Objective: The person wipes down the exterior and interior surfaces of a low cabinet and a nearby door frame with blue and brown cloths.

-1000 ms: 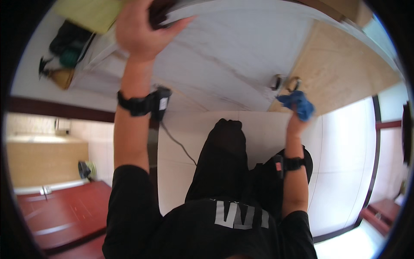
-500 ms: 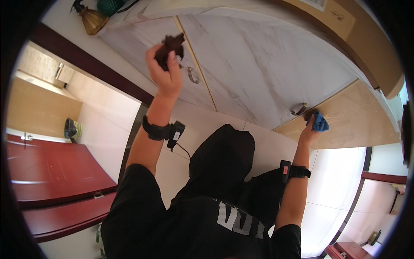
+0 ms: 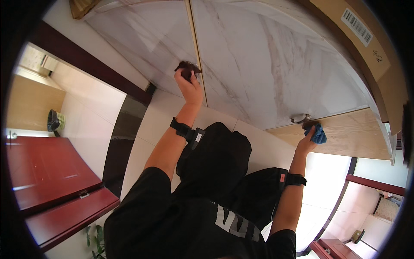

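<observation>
My left hand (image 3: 190, 89) is closed on a crumpled dark brown cloth (image 3: 186, 67). It is at the marble-patterned cabinet door (image 3: 258, 60), beside the thin gold strip (image 3: 193, 32) between two doors. The handle near that strip cannot be made out behind the hand and cloth. To the right, my right hand (image 3: 305, 145) grips a bunched blue cloth (image 3: 319, 134) against the light wood panel (image 3: 353, 134), just below a curved metal handle (image 3: 300, 118).
A cardboard box (image 3: 345, 32) sits on the cabinet top at upper right. On the left are a red door (image 3: 51, 172) and a small waste bin (image 3: 55, 121). A leafy plant (image 3: 97, 239) shows at lower left. My dark-clad knees (image 3: 215, 155) are close below the cabinet.
My left hand has moved down and right with the brown cloth, over where the handle showed. My right hand stays near the other handle. The view has shifted slightly.
</observation>
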The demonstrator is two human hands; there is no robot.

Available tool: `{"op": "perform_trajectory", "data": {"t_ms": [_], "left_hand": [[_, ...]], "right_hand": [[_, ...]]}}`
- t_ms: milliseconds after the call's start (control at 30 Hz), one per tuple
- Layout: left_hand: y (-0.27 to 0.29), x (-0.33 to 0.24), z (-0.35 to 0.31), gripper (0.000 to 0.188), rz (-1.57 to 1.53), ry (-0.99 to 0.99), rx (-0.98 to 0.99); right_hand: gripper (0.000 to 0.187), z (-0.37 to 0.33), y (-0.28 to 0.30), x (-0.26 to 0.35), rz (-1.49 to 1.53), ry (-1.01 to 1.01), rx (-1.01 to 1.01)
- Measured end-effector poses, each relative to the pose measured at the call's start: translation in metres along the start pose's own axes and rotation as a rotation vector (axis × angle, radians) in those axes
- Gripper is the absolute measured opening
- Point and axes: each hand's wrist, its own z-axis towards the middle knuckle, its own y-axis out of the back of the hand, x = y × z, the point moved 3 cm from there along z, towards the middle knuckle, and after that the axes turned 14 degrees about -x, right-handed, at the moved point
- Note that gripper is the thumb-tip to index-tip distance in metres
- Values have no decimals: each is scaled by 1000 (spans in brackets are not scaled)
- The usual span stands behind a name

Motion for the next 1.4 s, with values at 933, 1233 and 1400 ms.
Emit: {"op": "perform_trajectory", "data": {"t_ms": [933, 1233, 1400], "left_hand": [[9, 32, -11, 36, 35, -285, -28], [52, 81, -60, 36, 172, 441, 123], [37, -12, 12, 43, -138, 267, 4]], "right_hand": [[22, -3, -3, 16, -13, 108, 36], [21, -1, 0, 21, -51, 57, 19], [21, -6, -2, 25, 1, -16, 48]]}}
